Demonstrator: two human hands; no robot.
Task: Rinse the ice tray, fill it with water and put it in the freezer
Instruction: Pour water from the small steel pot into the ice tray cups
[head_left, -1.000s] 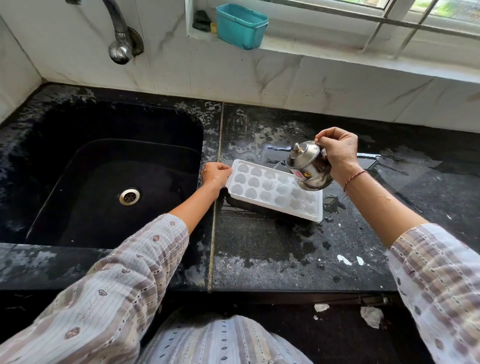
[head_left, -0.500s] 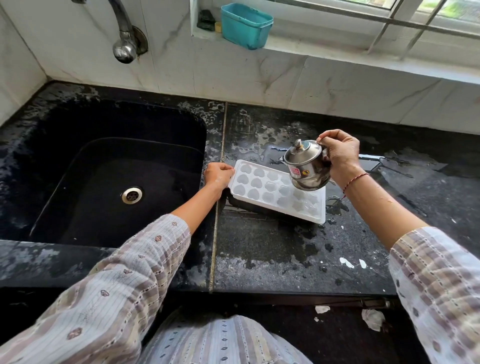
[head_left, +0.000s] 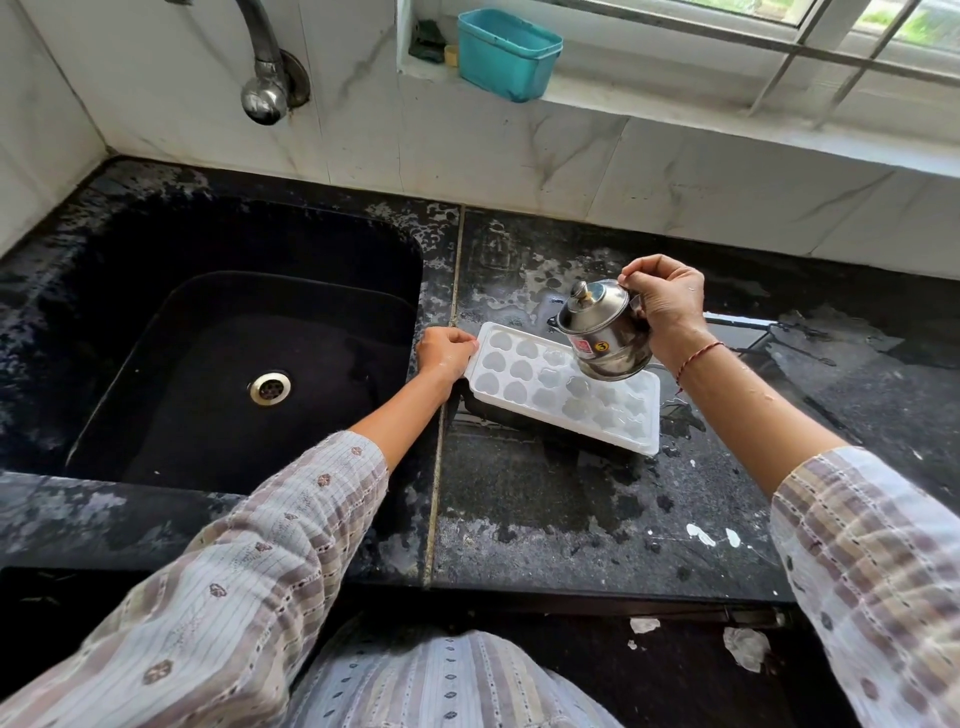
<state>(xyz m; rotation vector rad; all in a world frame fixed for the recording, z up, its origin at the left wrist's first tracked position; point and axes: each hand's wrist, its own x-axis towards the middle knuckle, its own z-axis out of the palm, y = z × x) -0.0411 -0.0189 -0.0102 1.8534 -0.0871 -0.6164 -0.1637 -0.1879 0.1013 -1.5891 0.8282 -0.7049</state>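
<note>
Here my left hand (head_left: 447, 352) was closed on the near-left end of the ice tray (head_left: 563, 387) lying on the table (head_left: 545, 519) beside the sink (head_left: 156, 291), my right hand (head_left: 665, 306) gripping a tilted steel pot (head_left: 602, 327) above it: filling, I judged. Next called for a level carry.

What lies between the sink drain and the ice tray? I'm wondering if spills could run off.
In the head view, the left hand grips the ice tray at its near-sink end, over the counter seam beside the sink.
</note>
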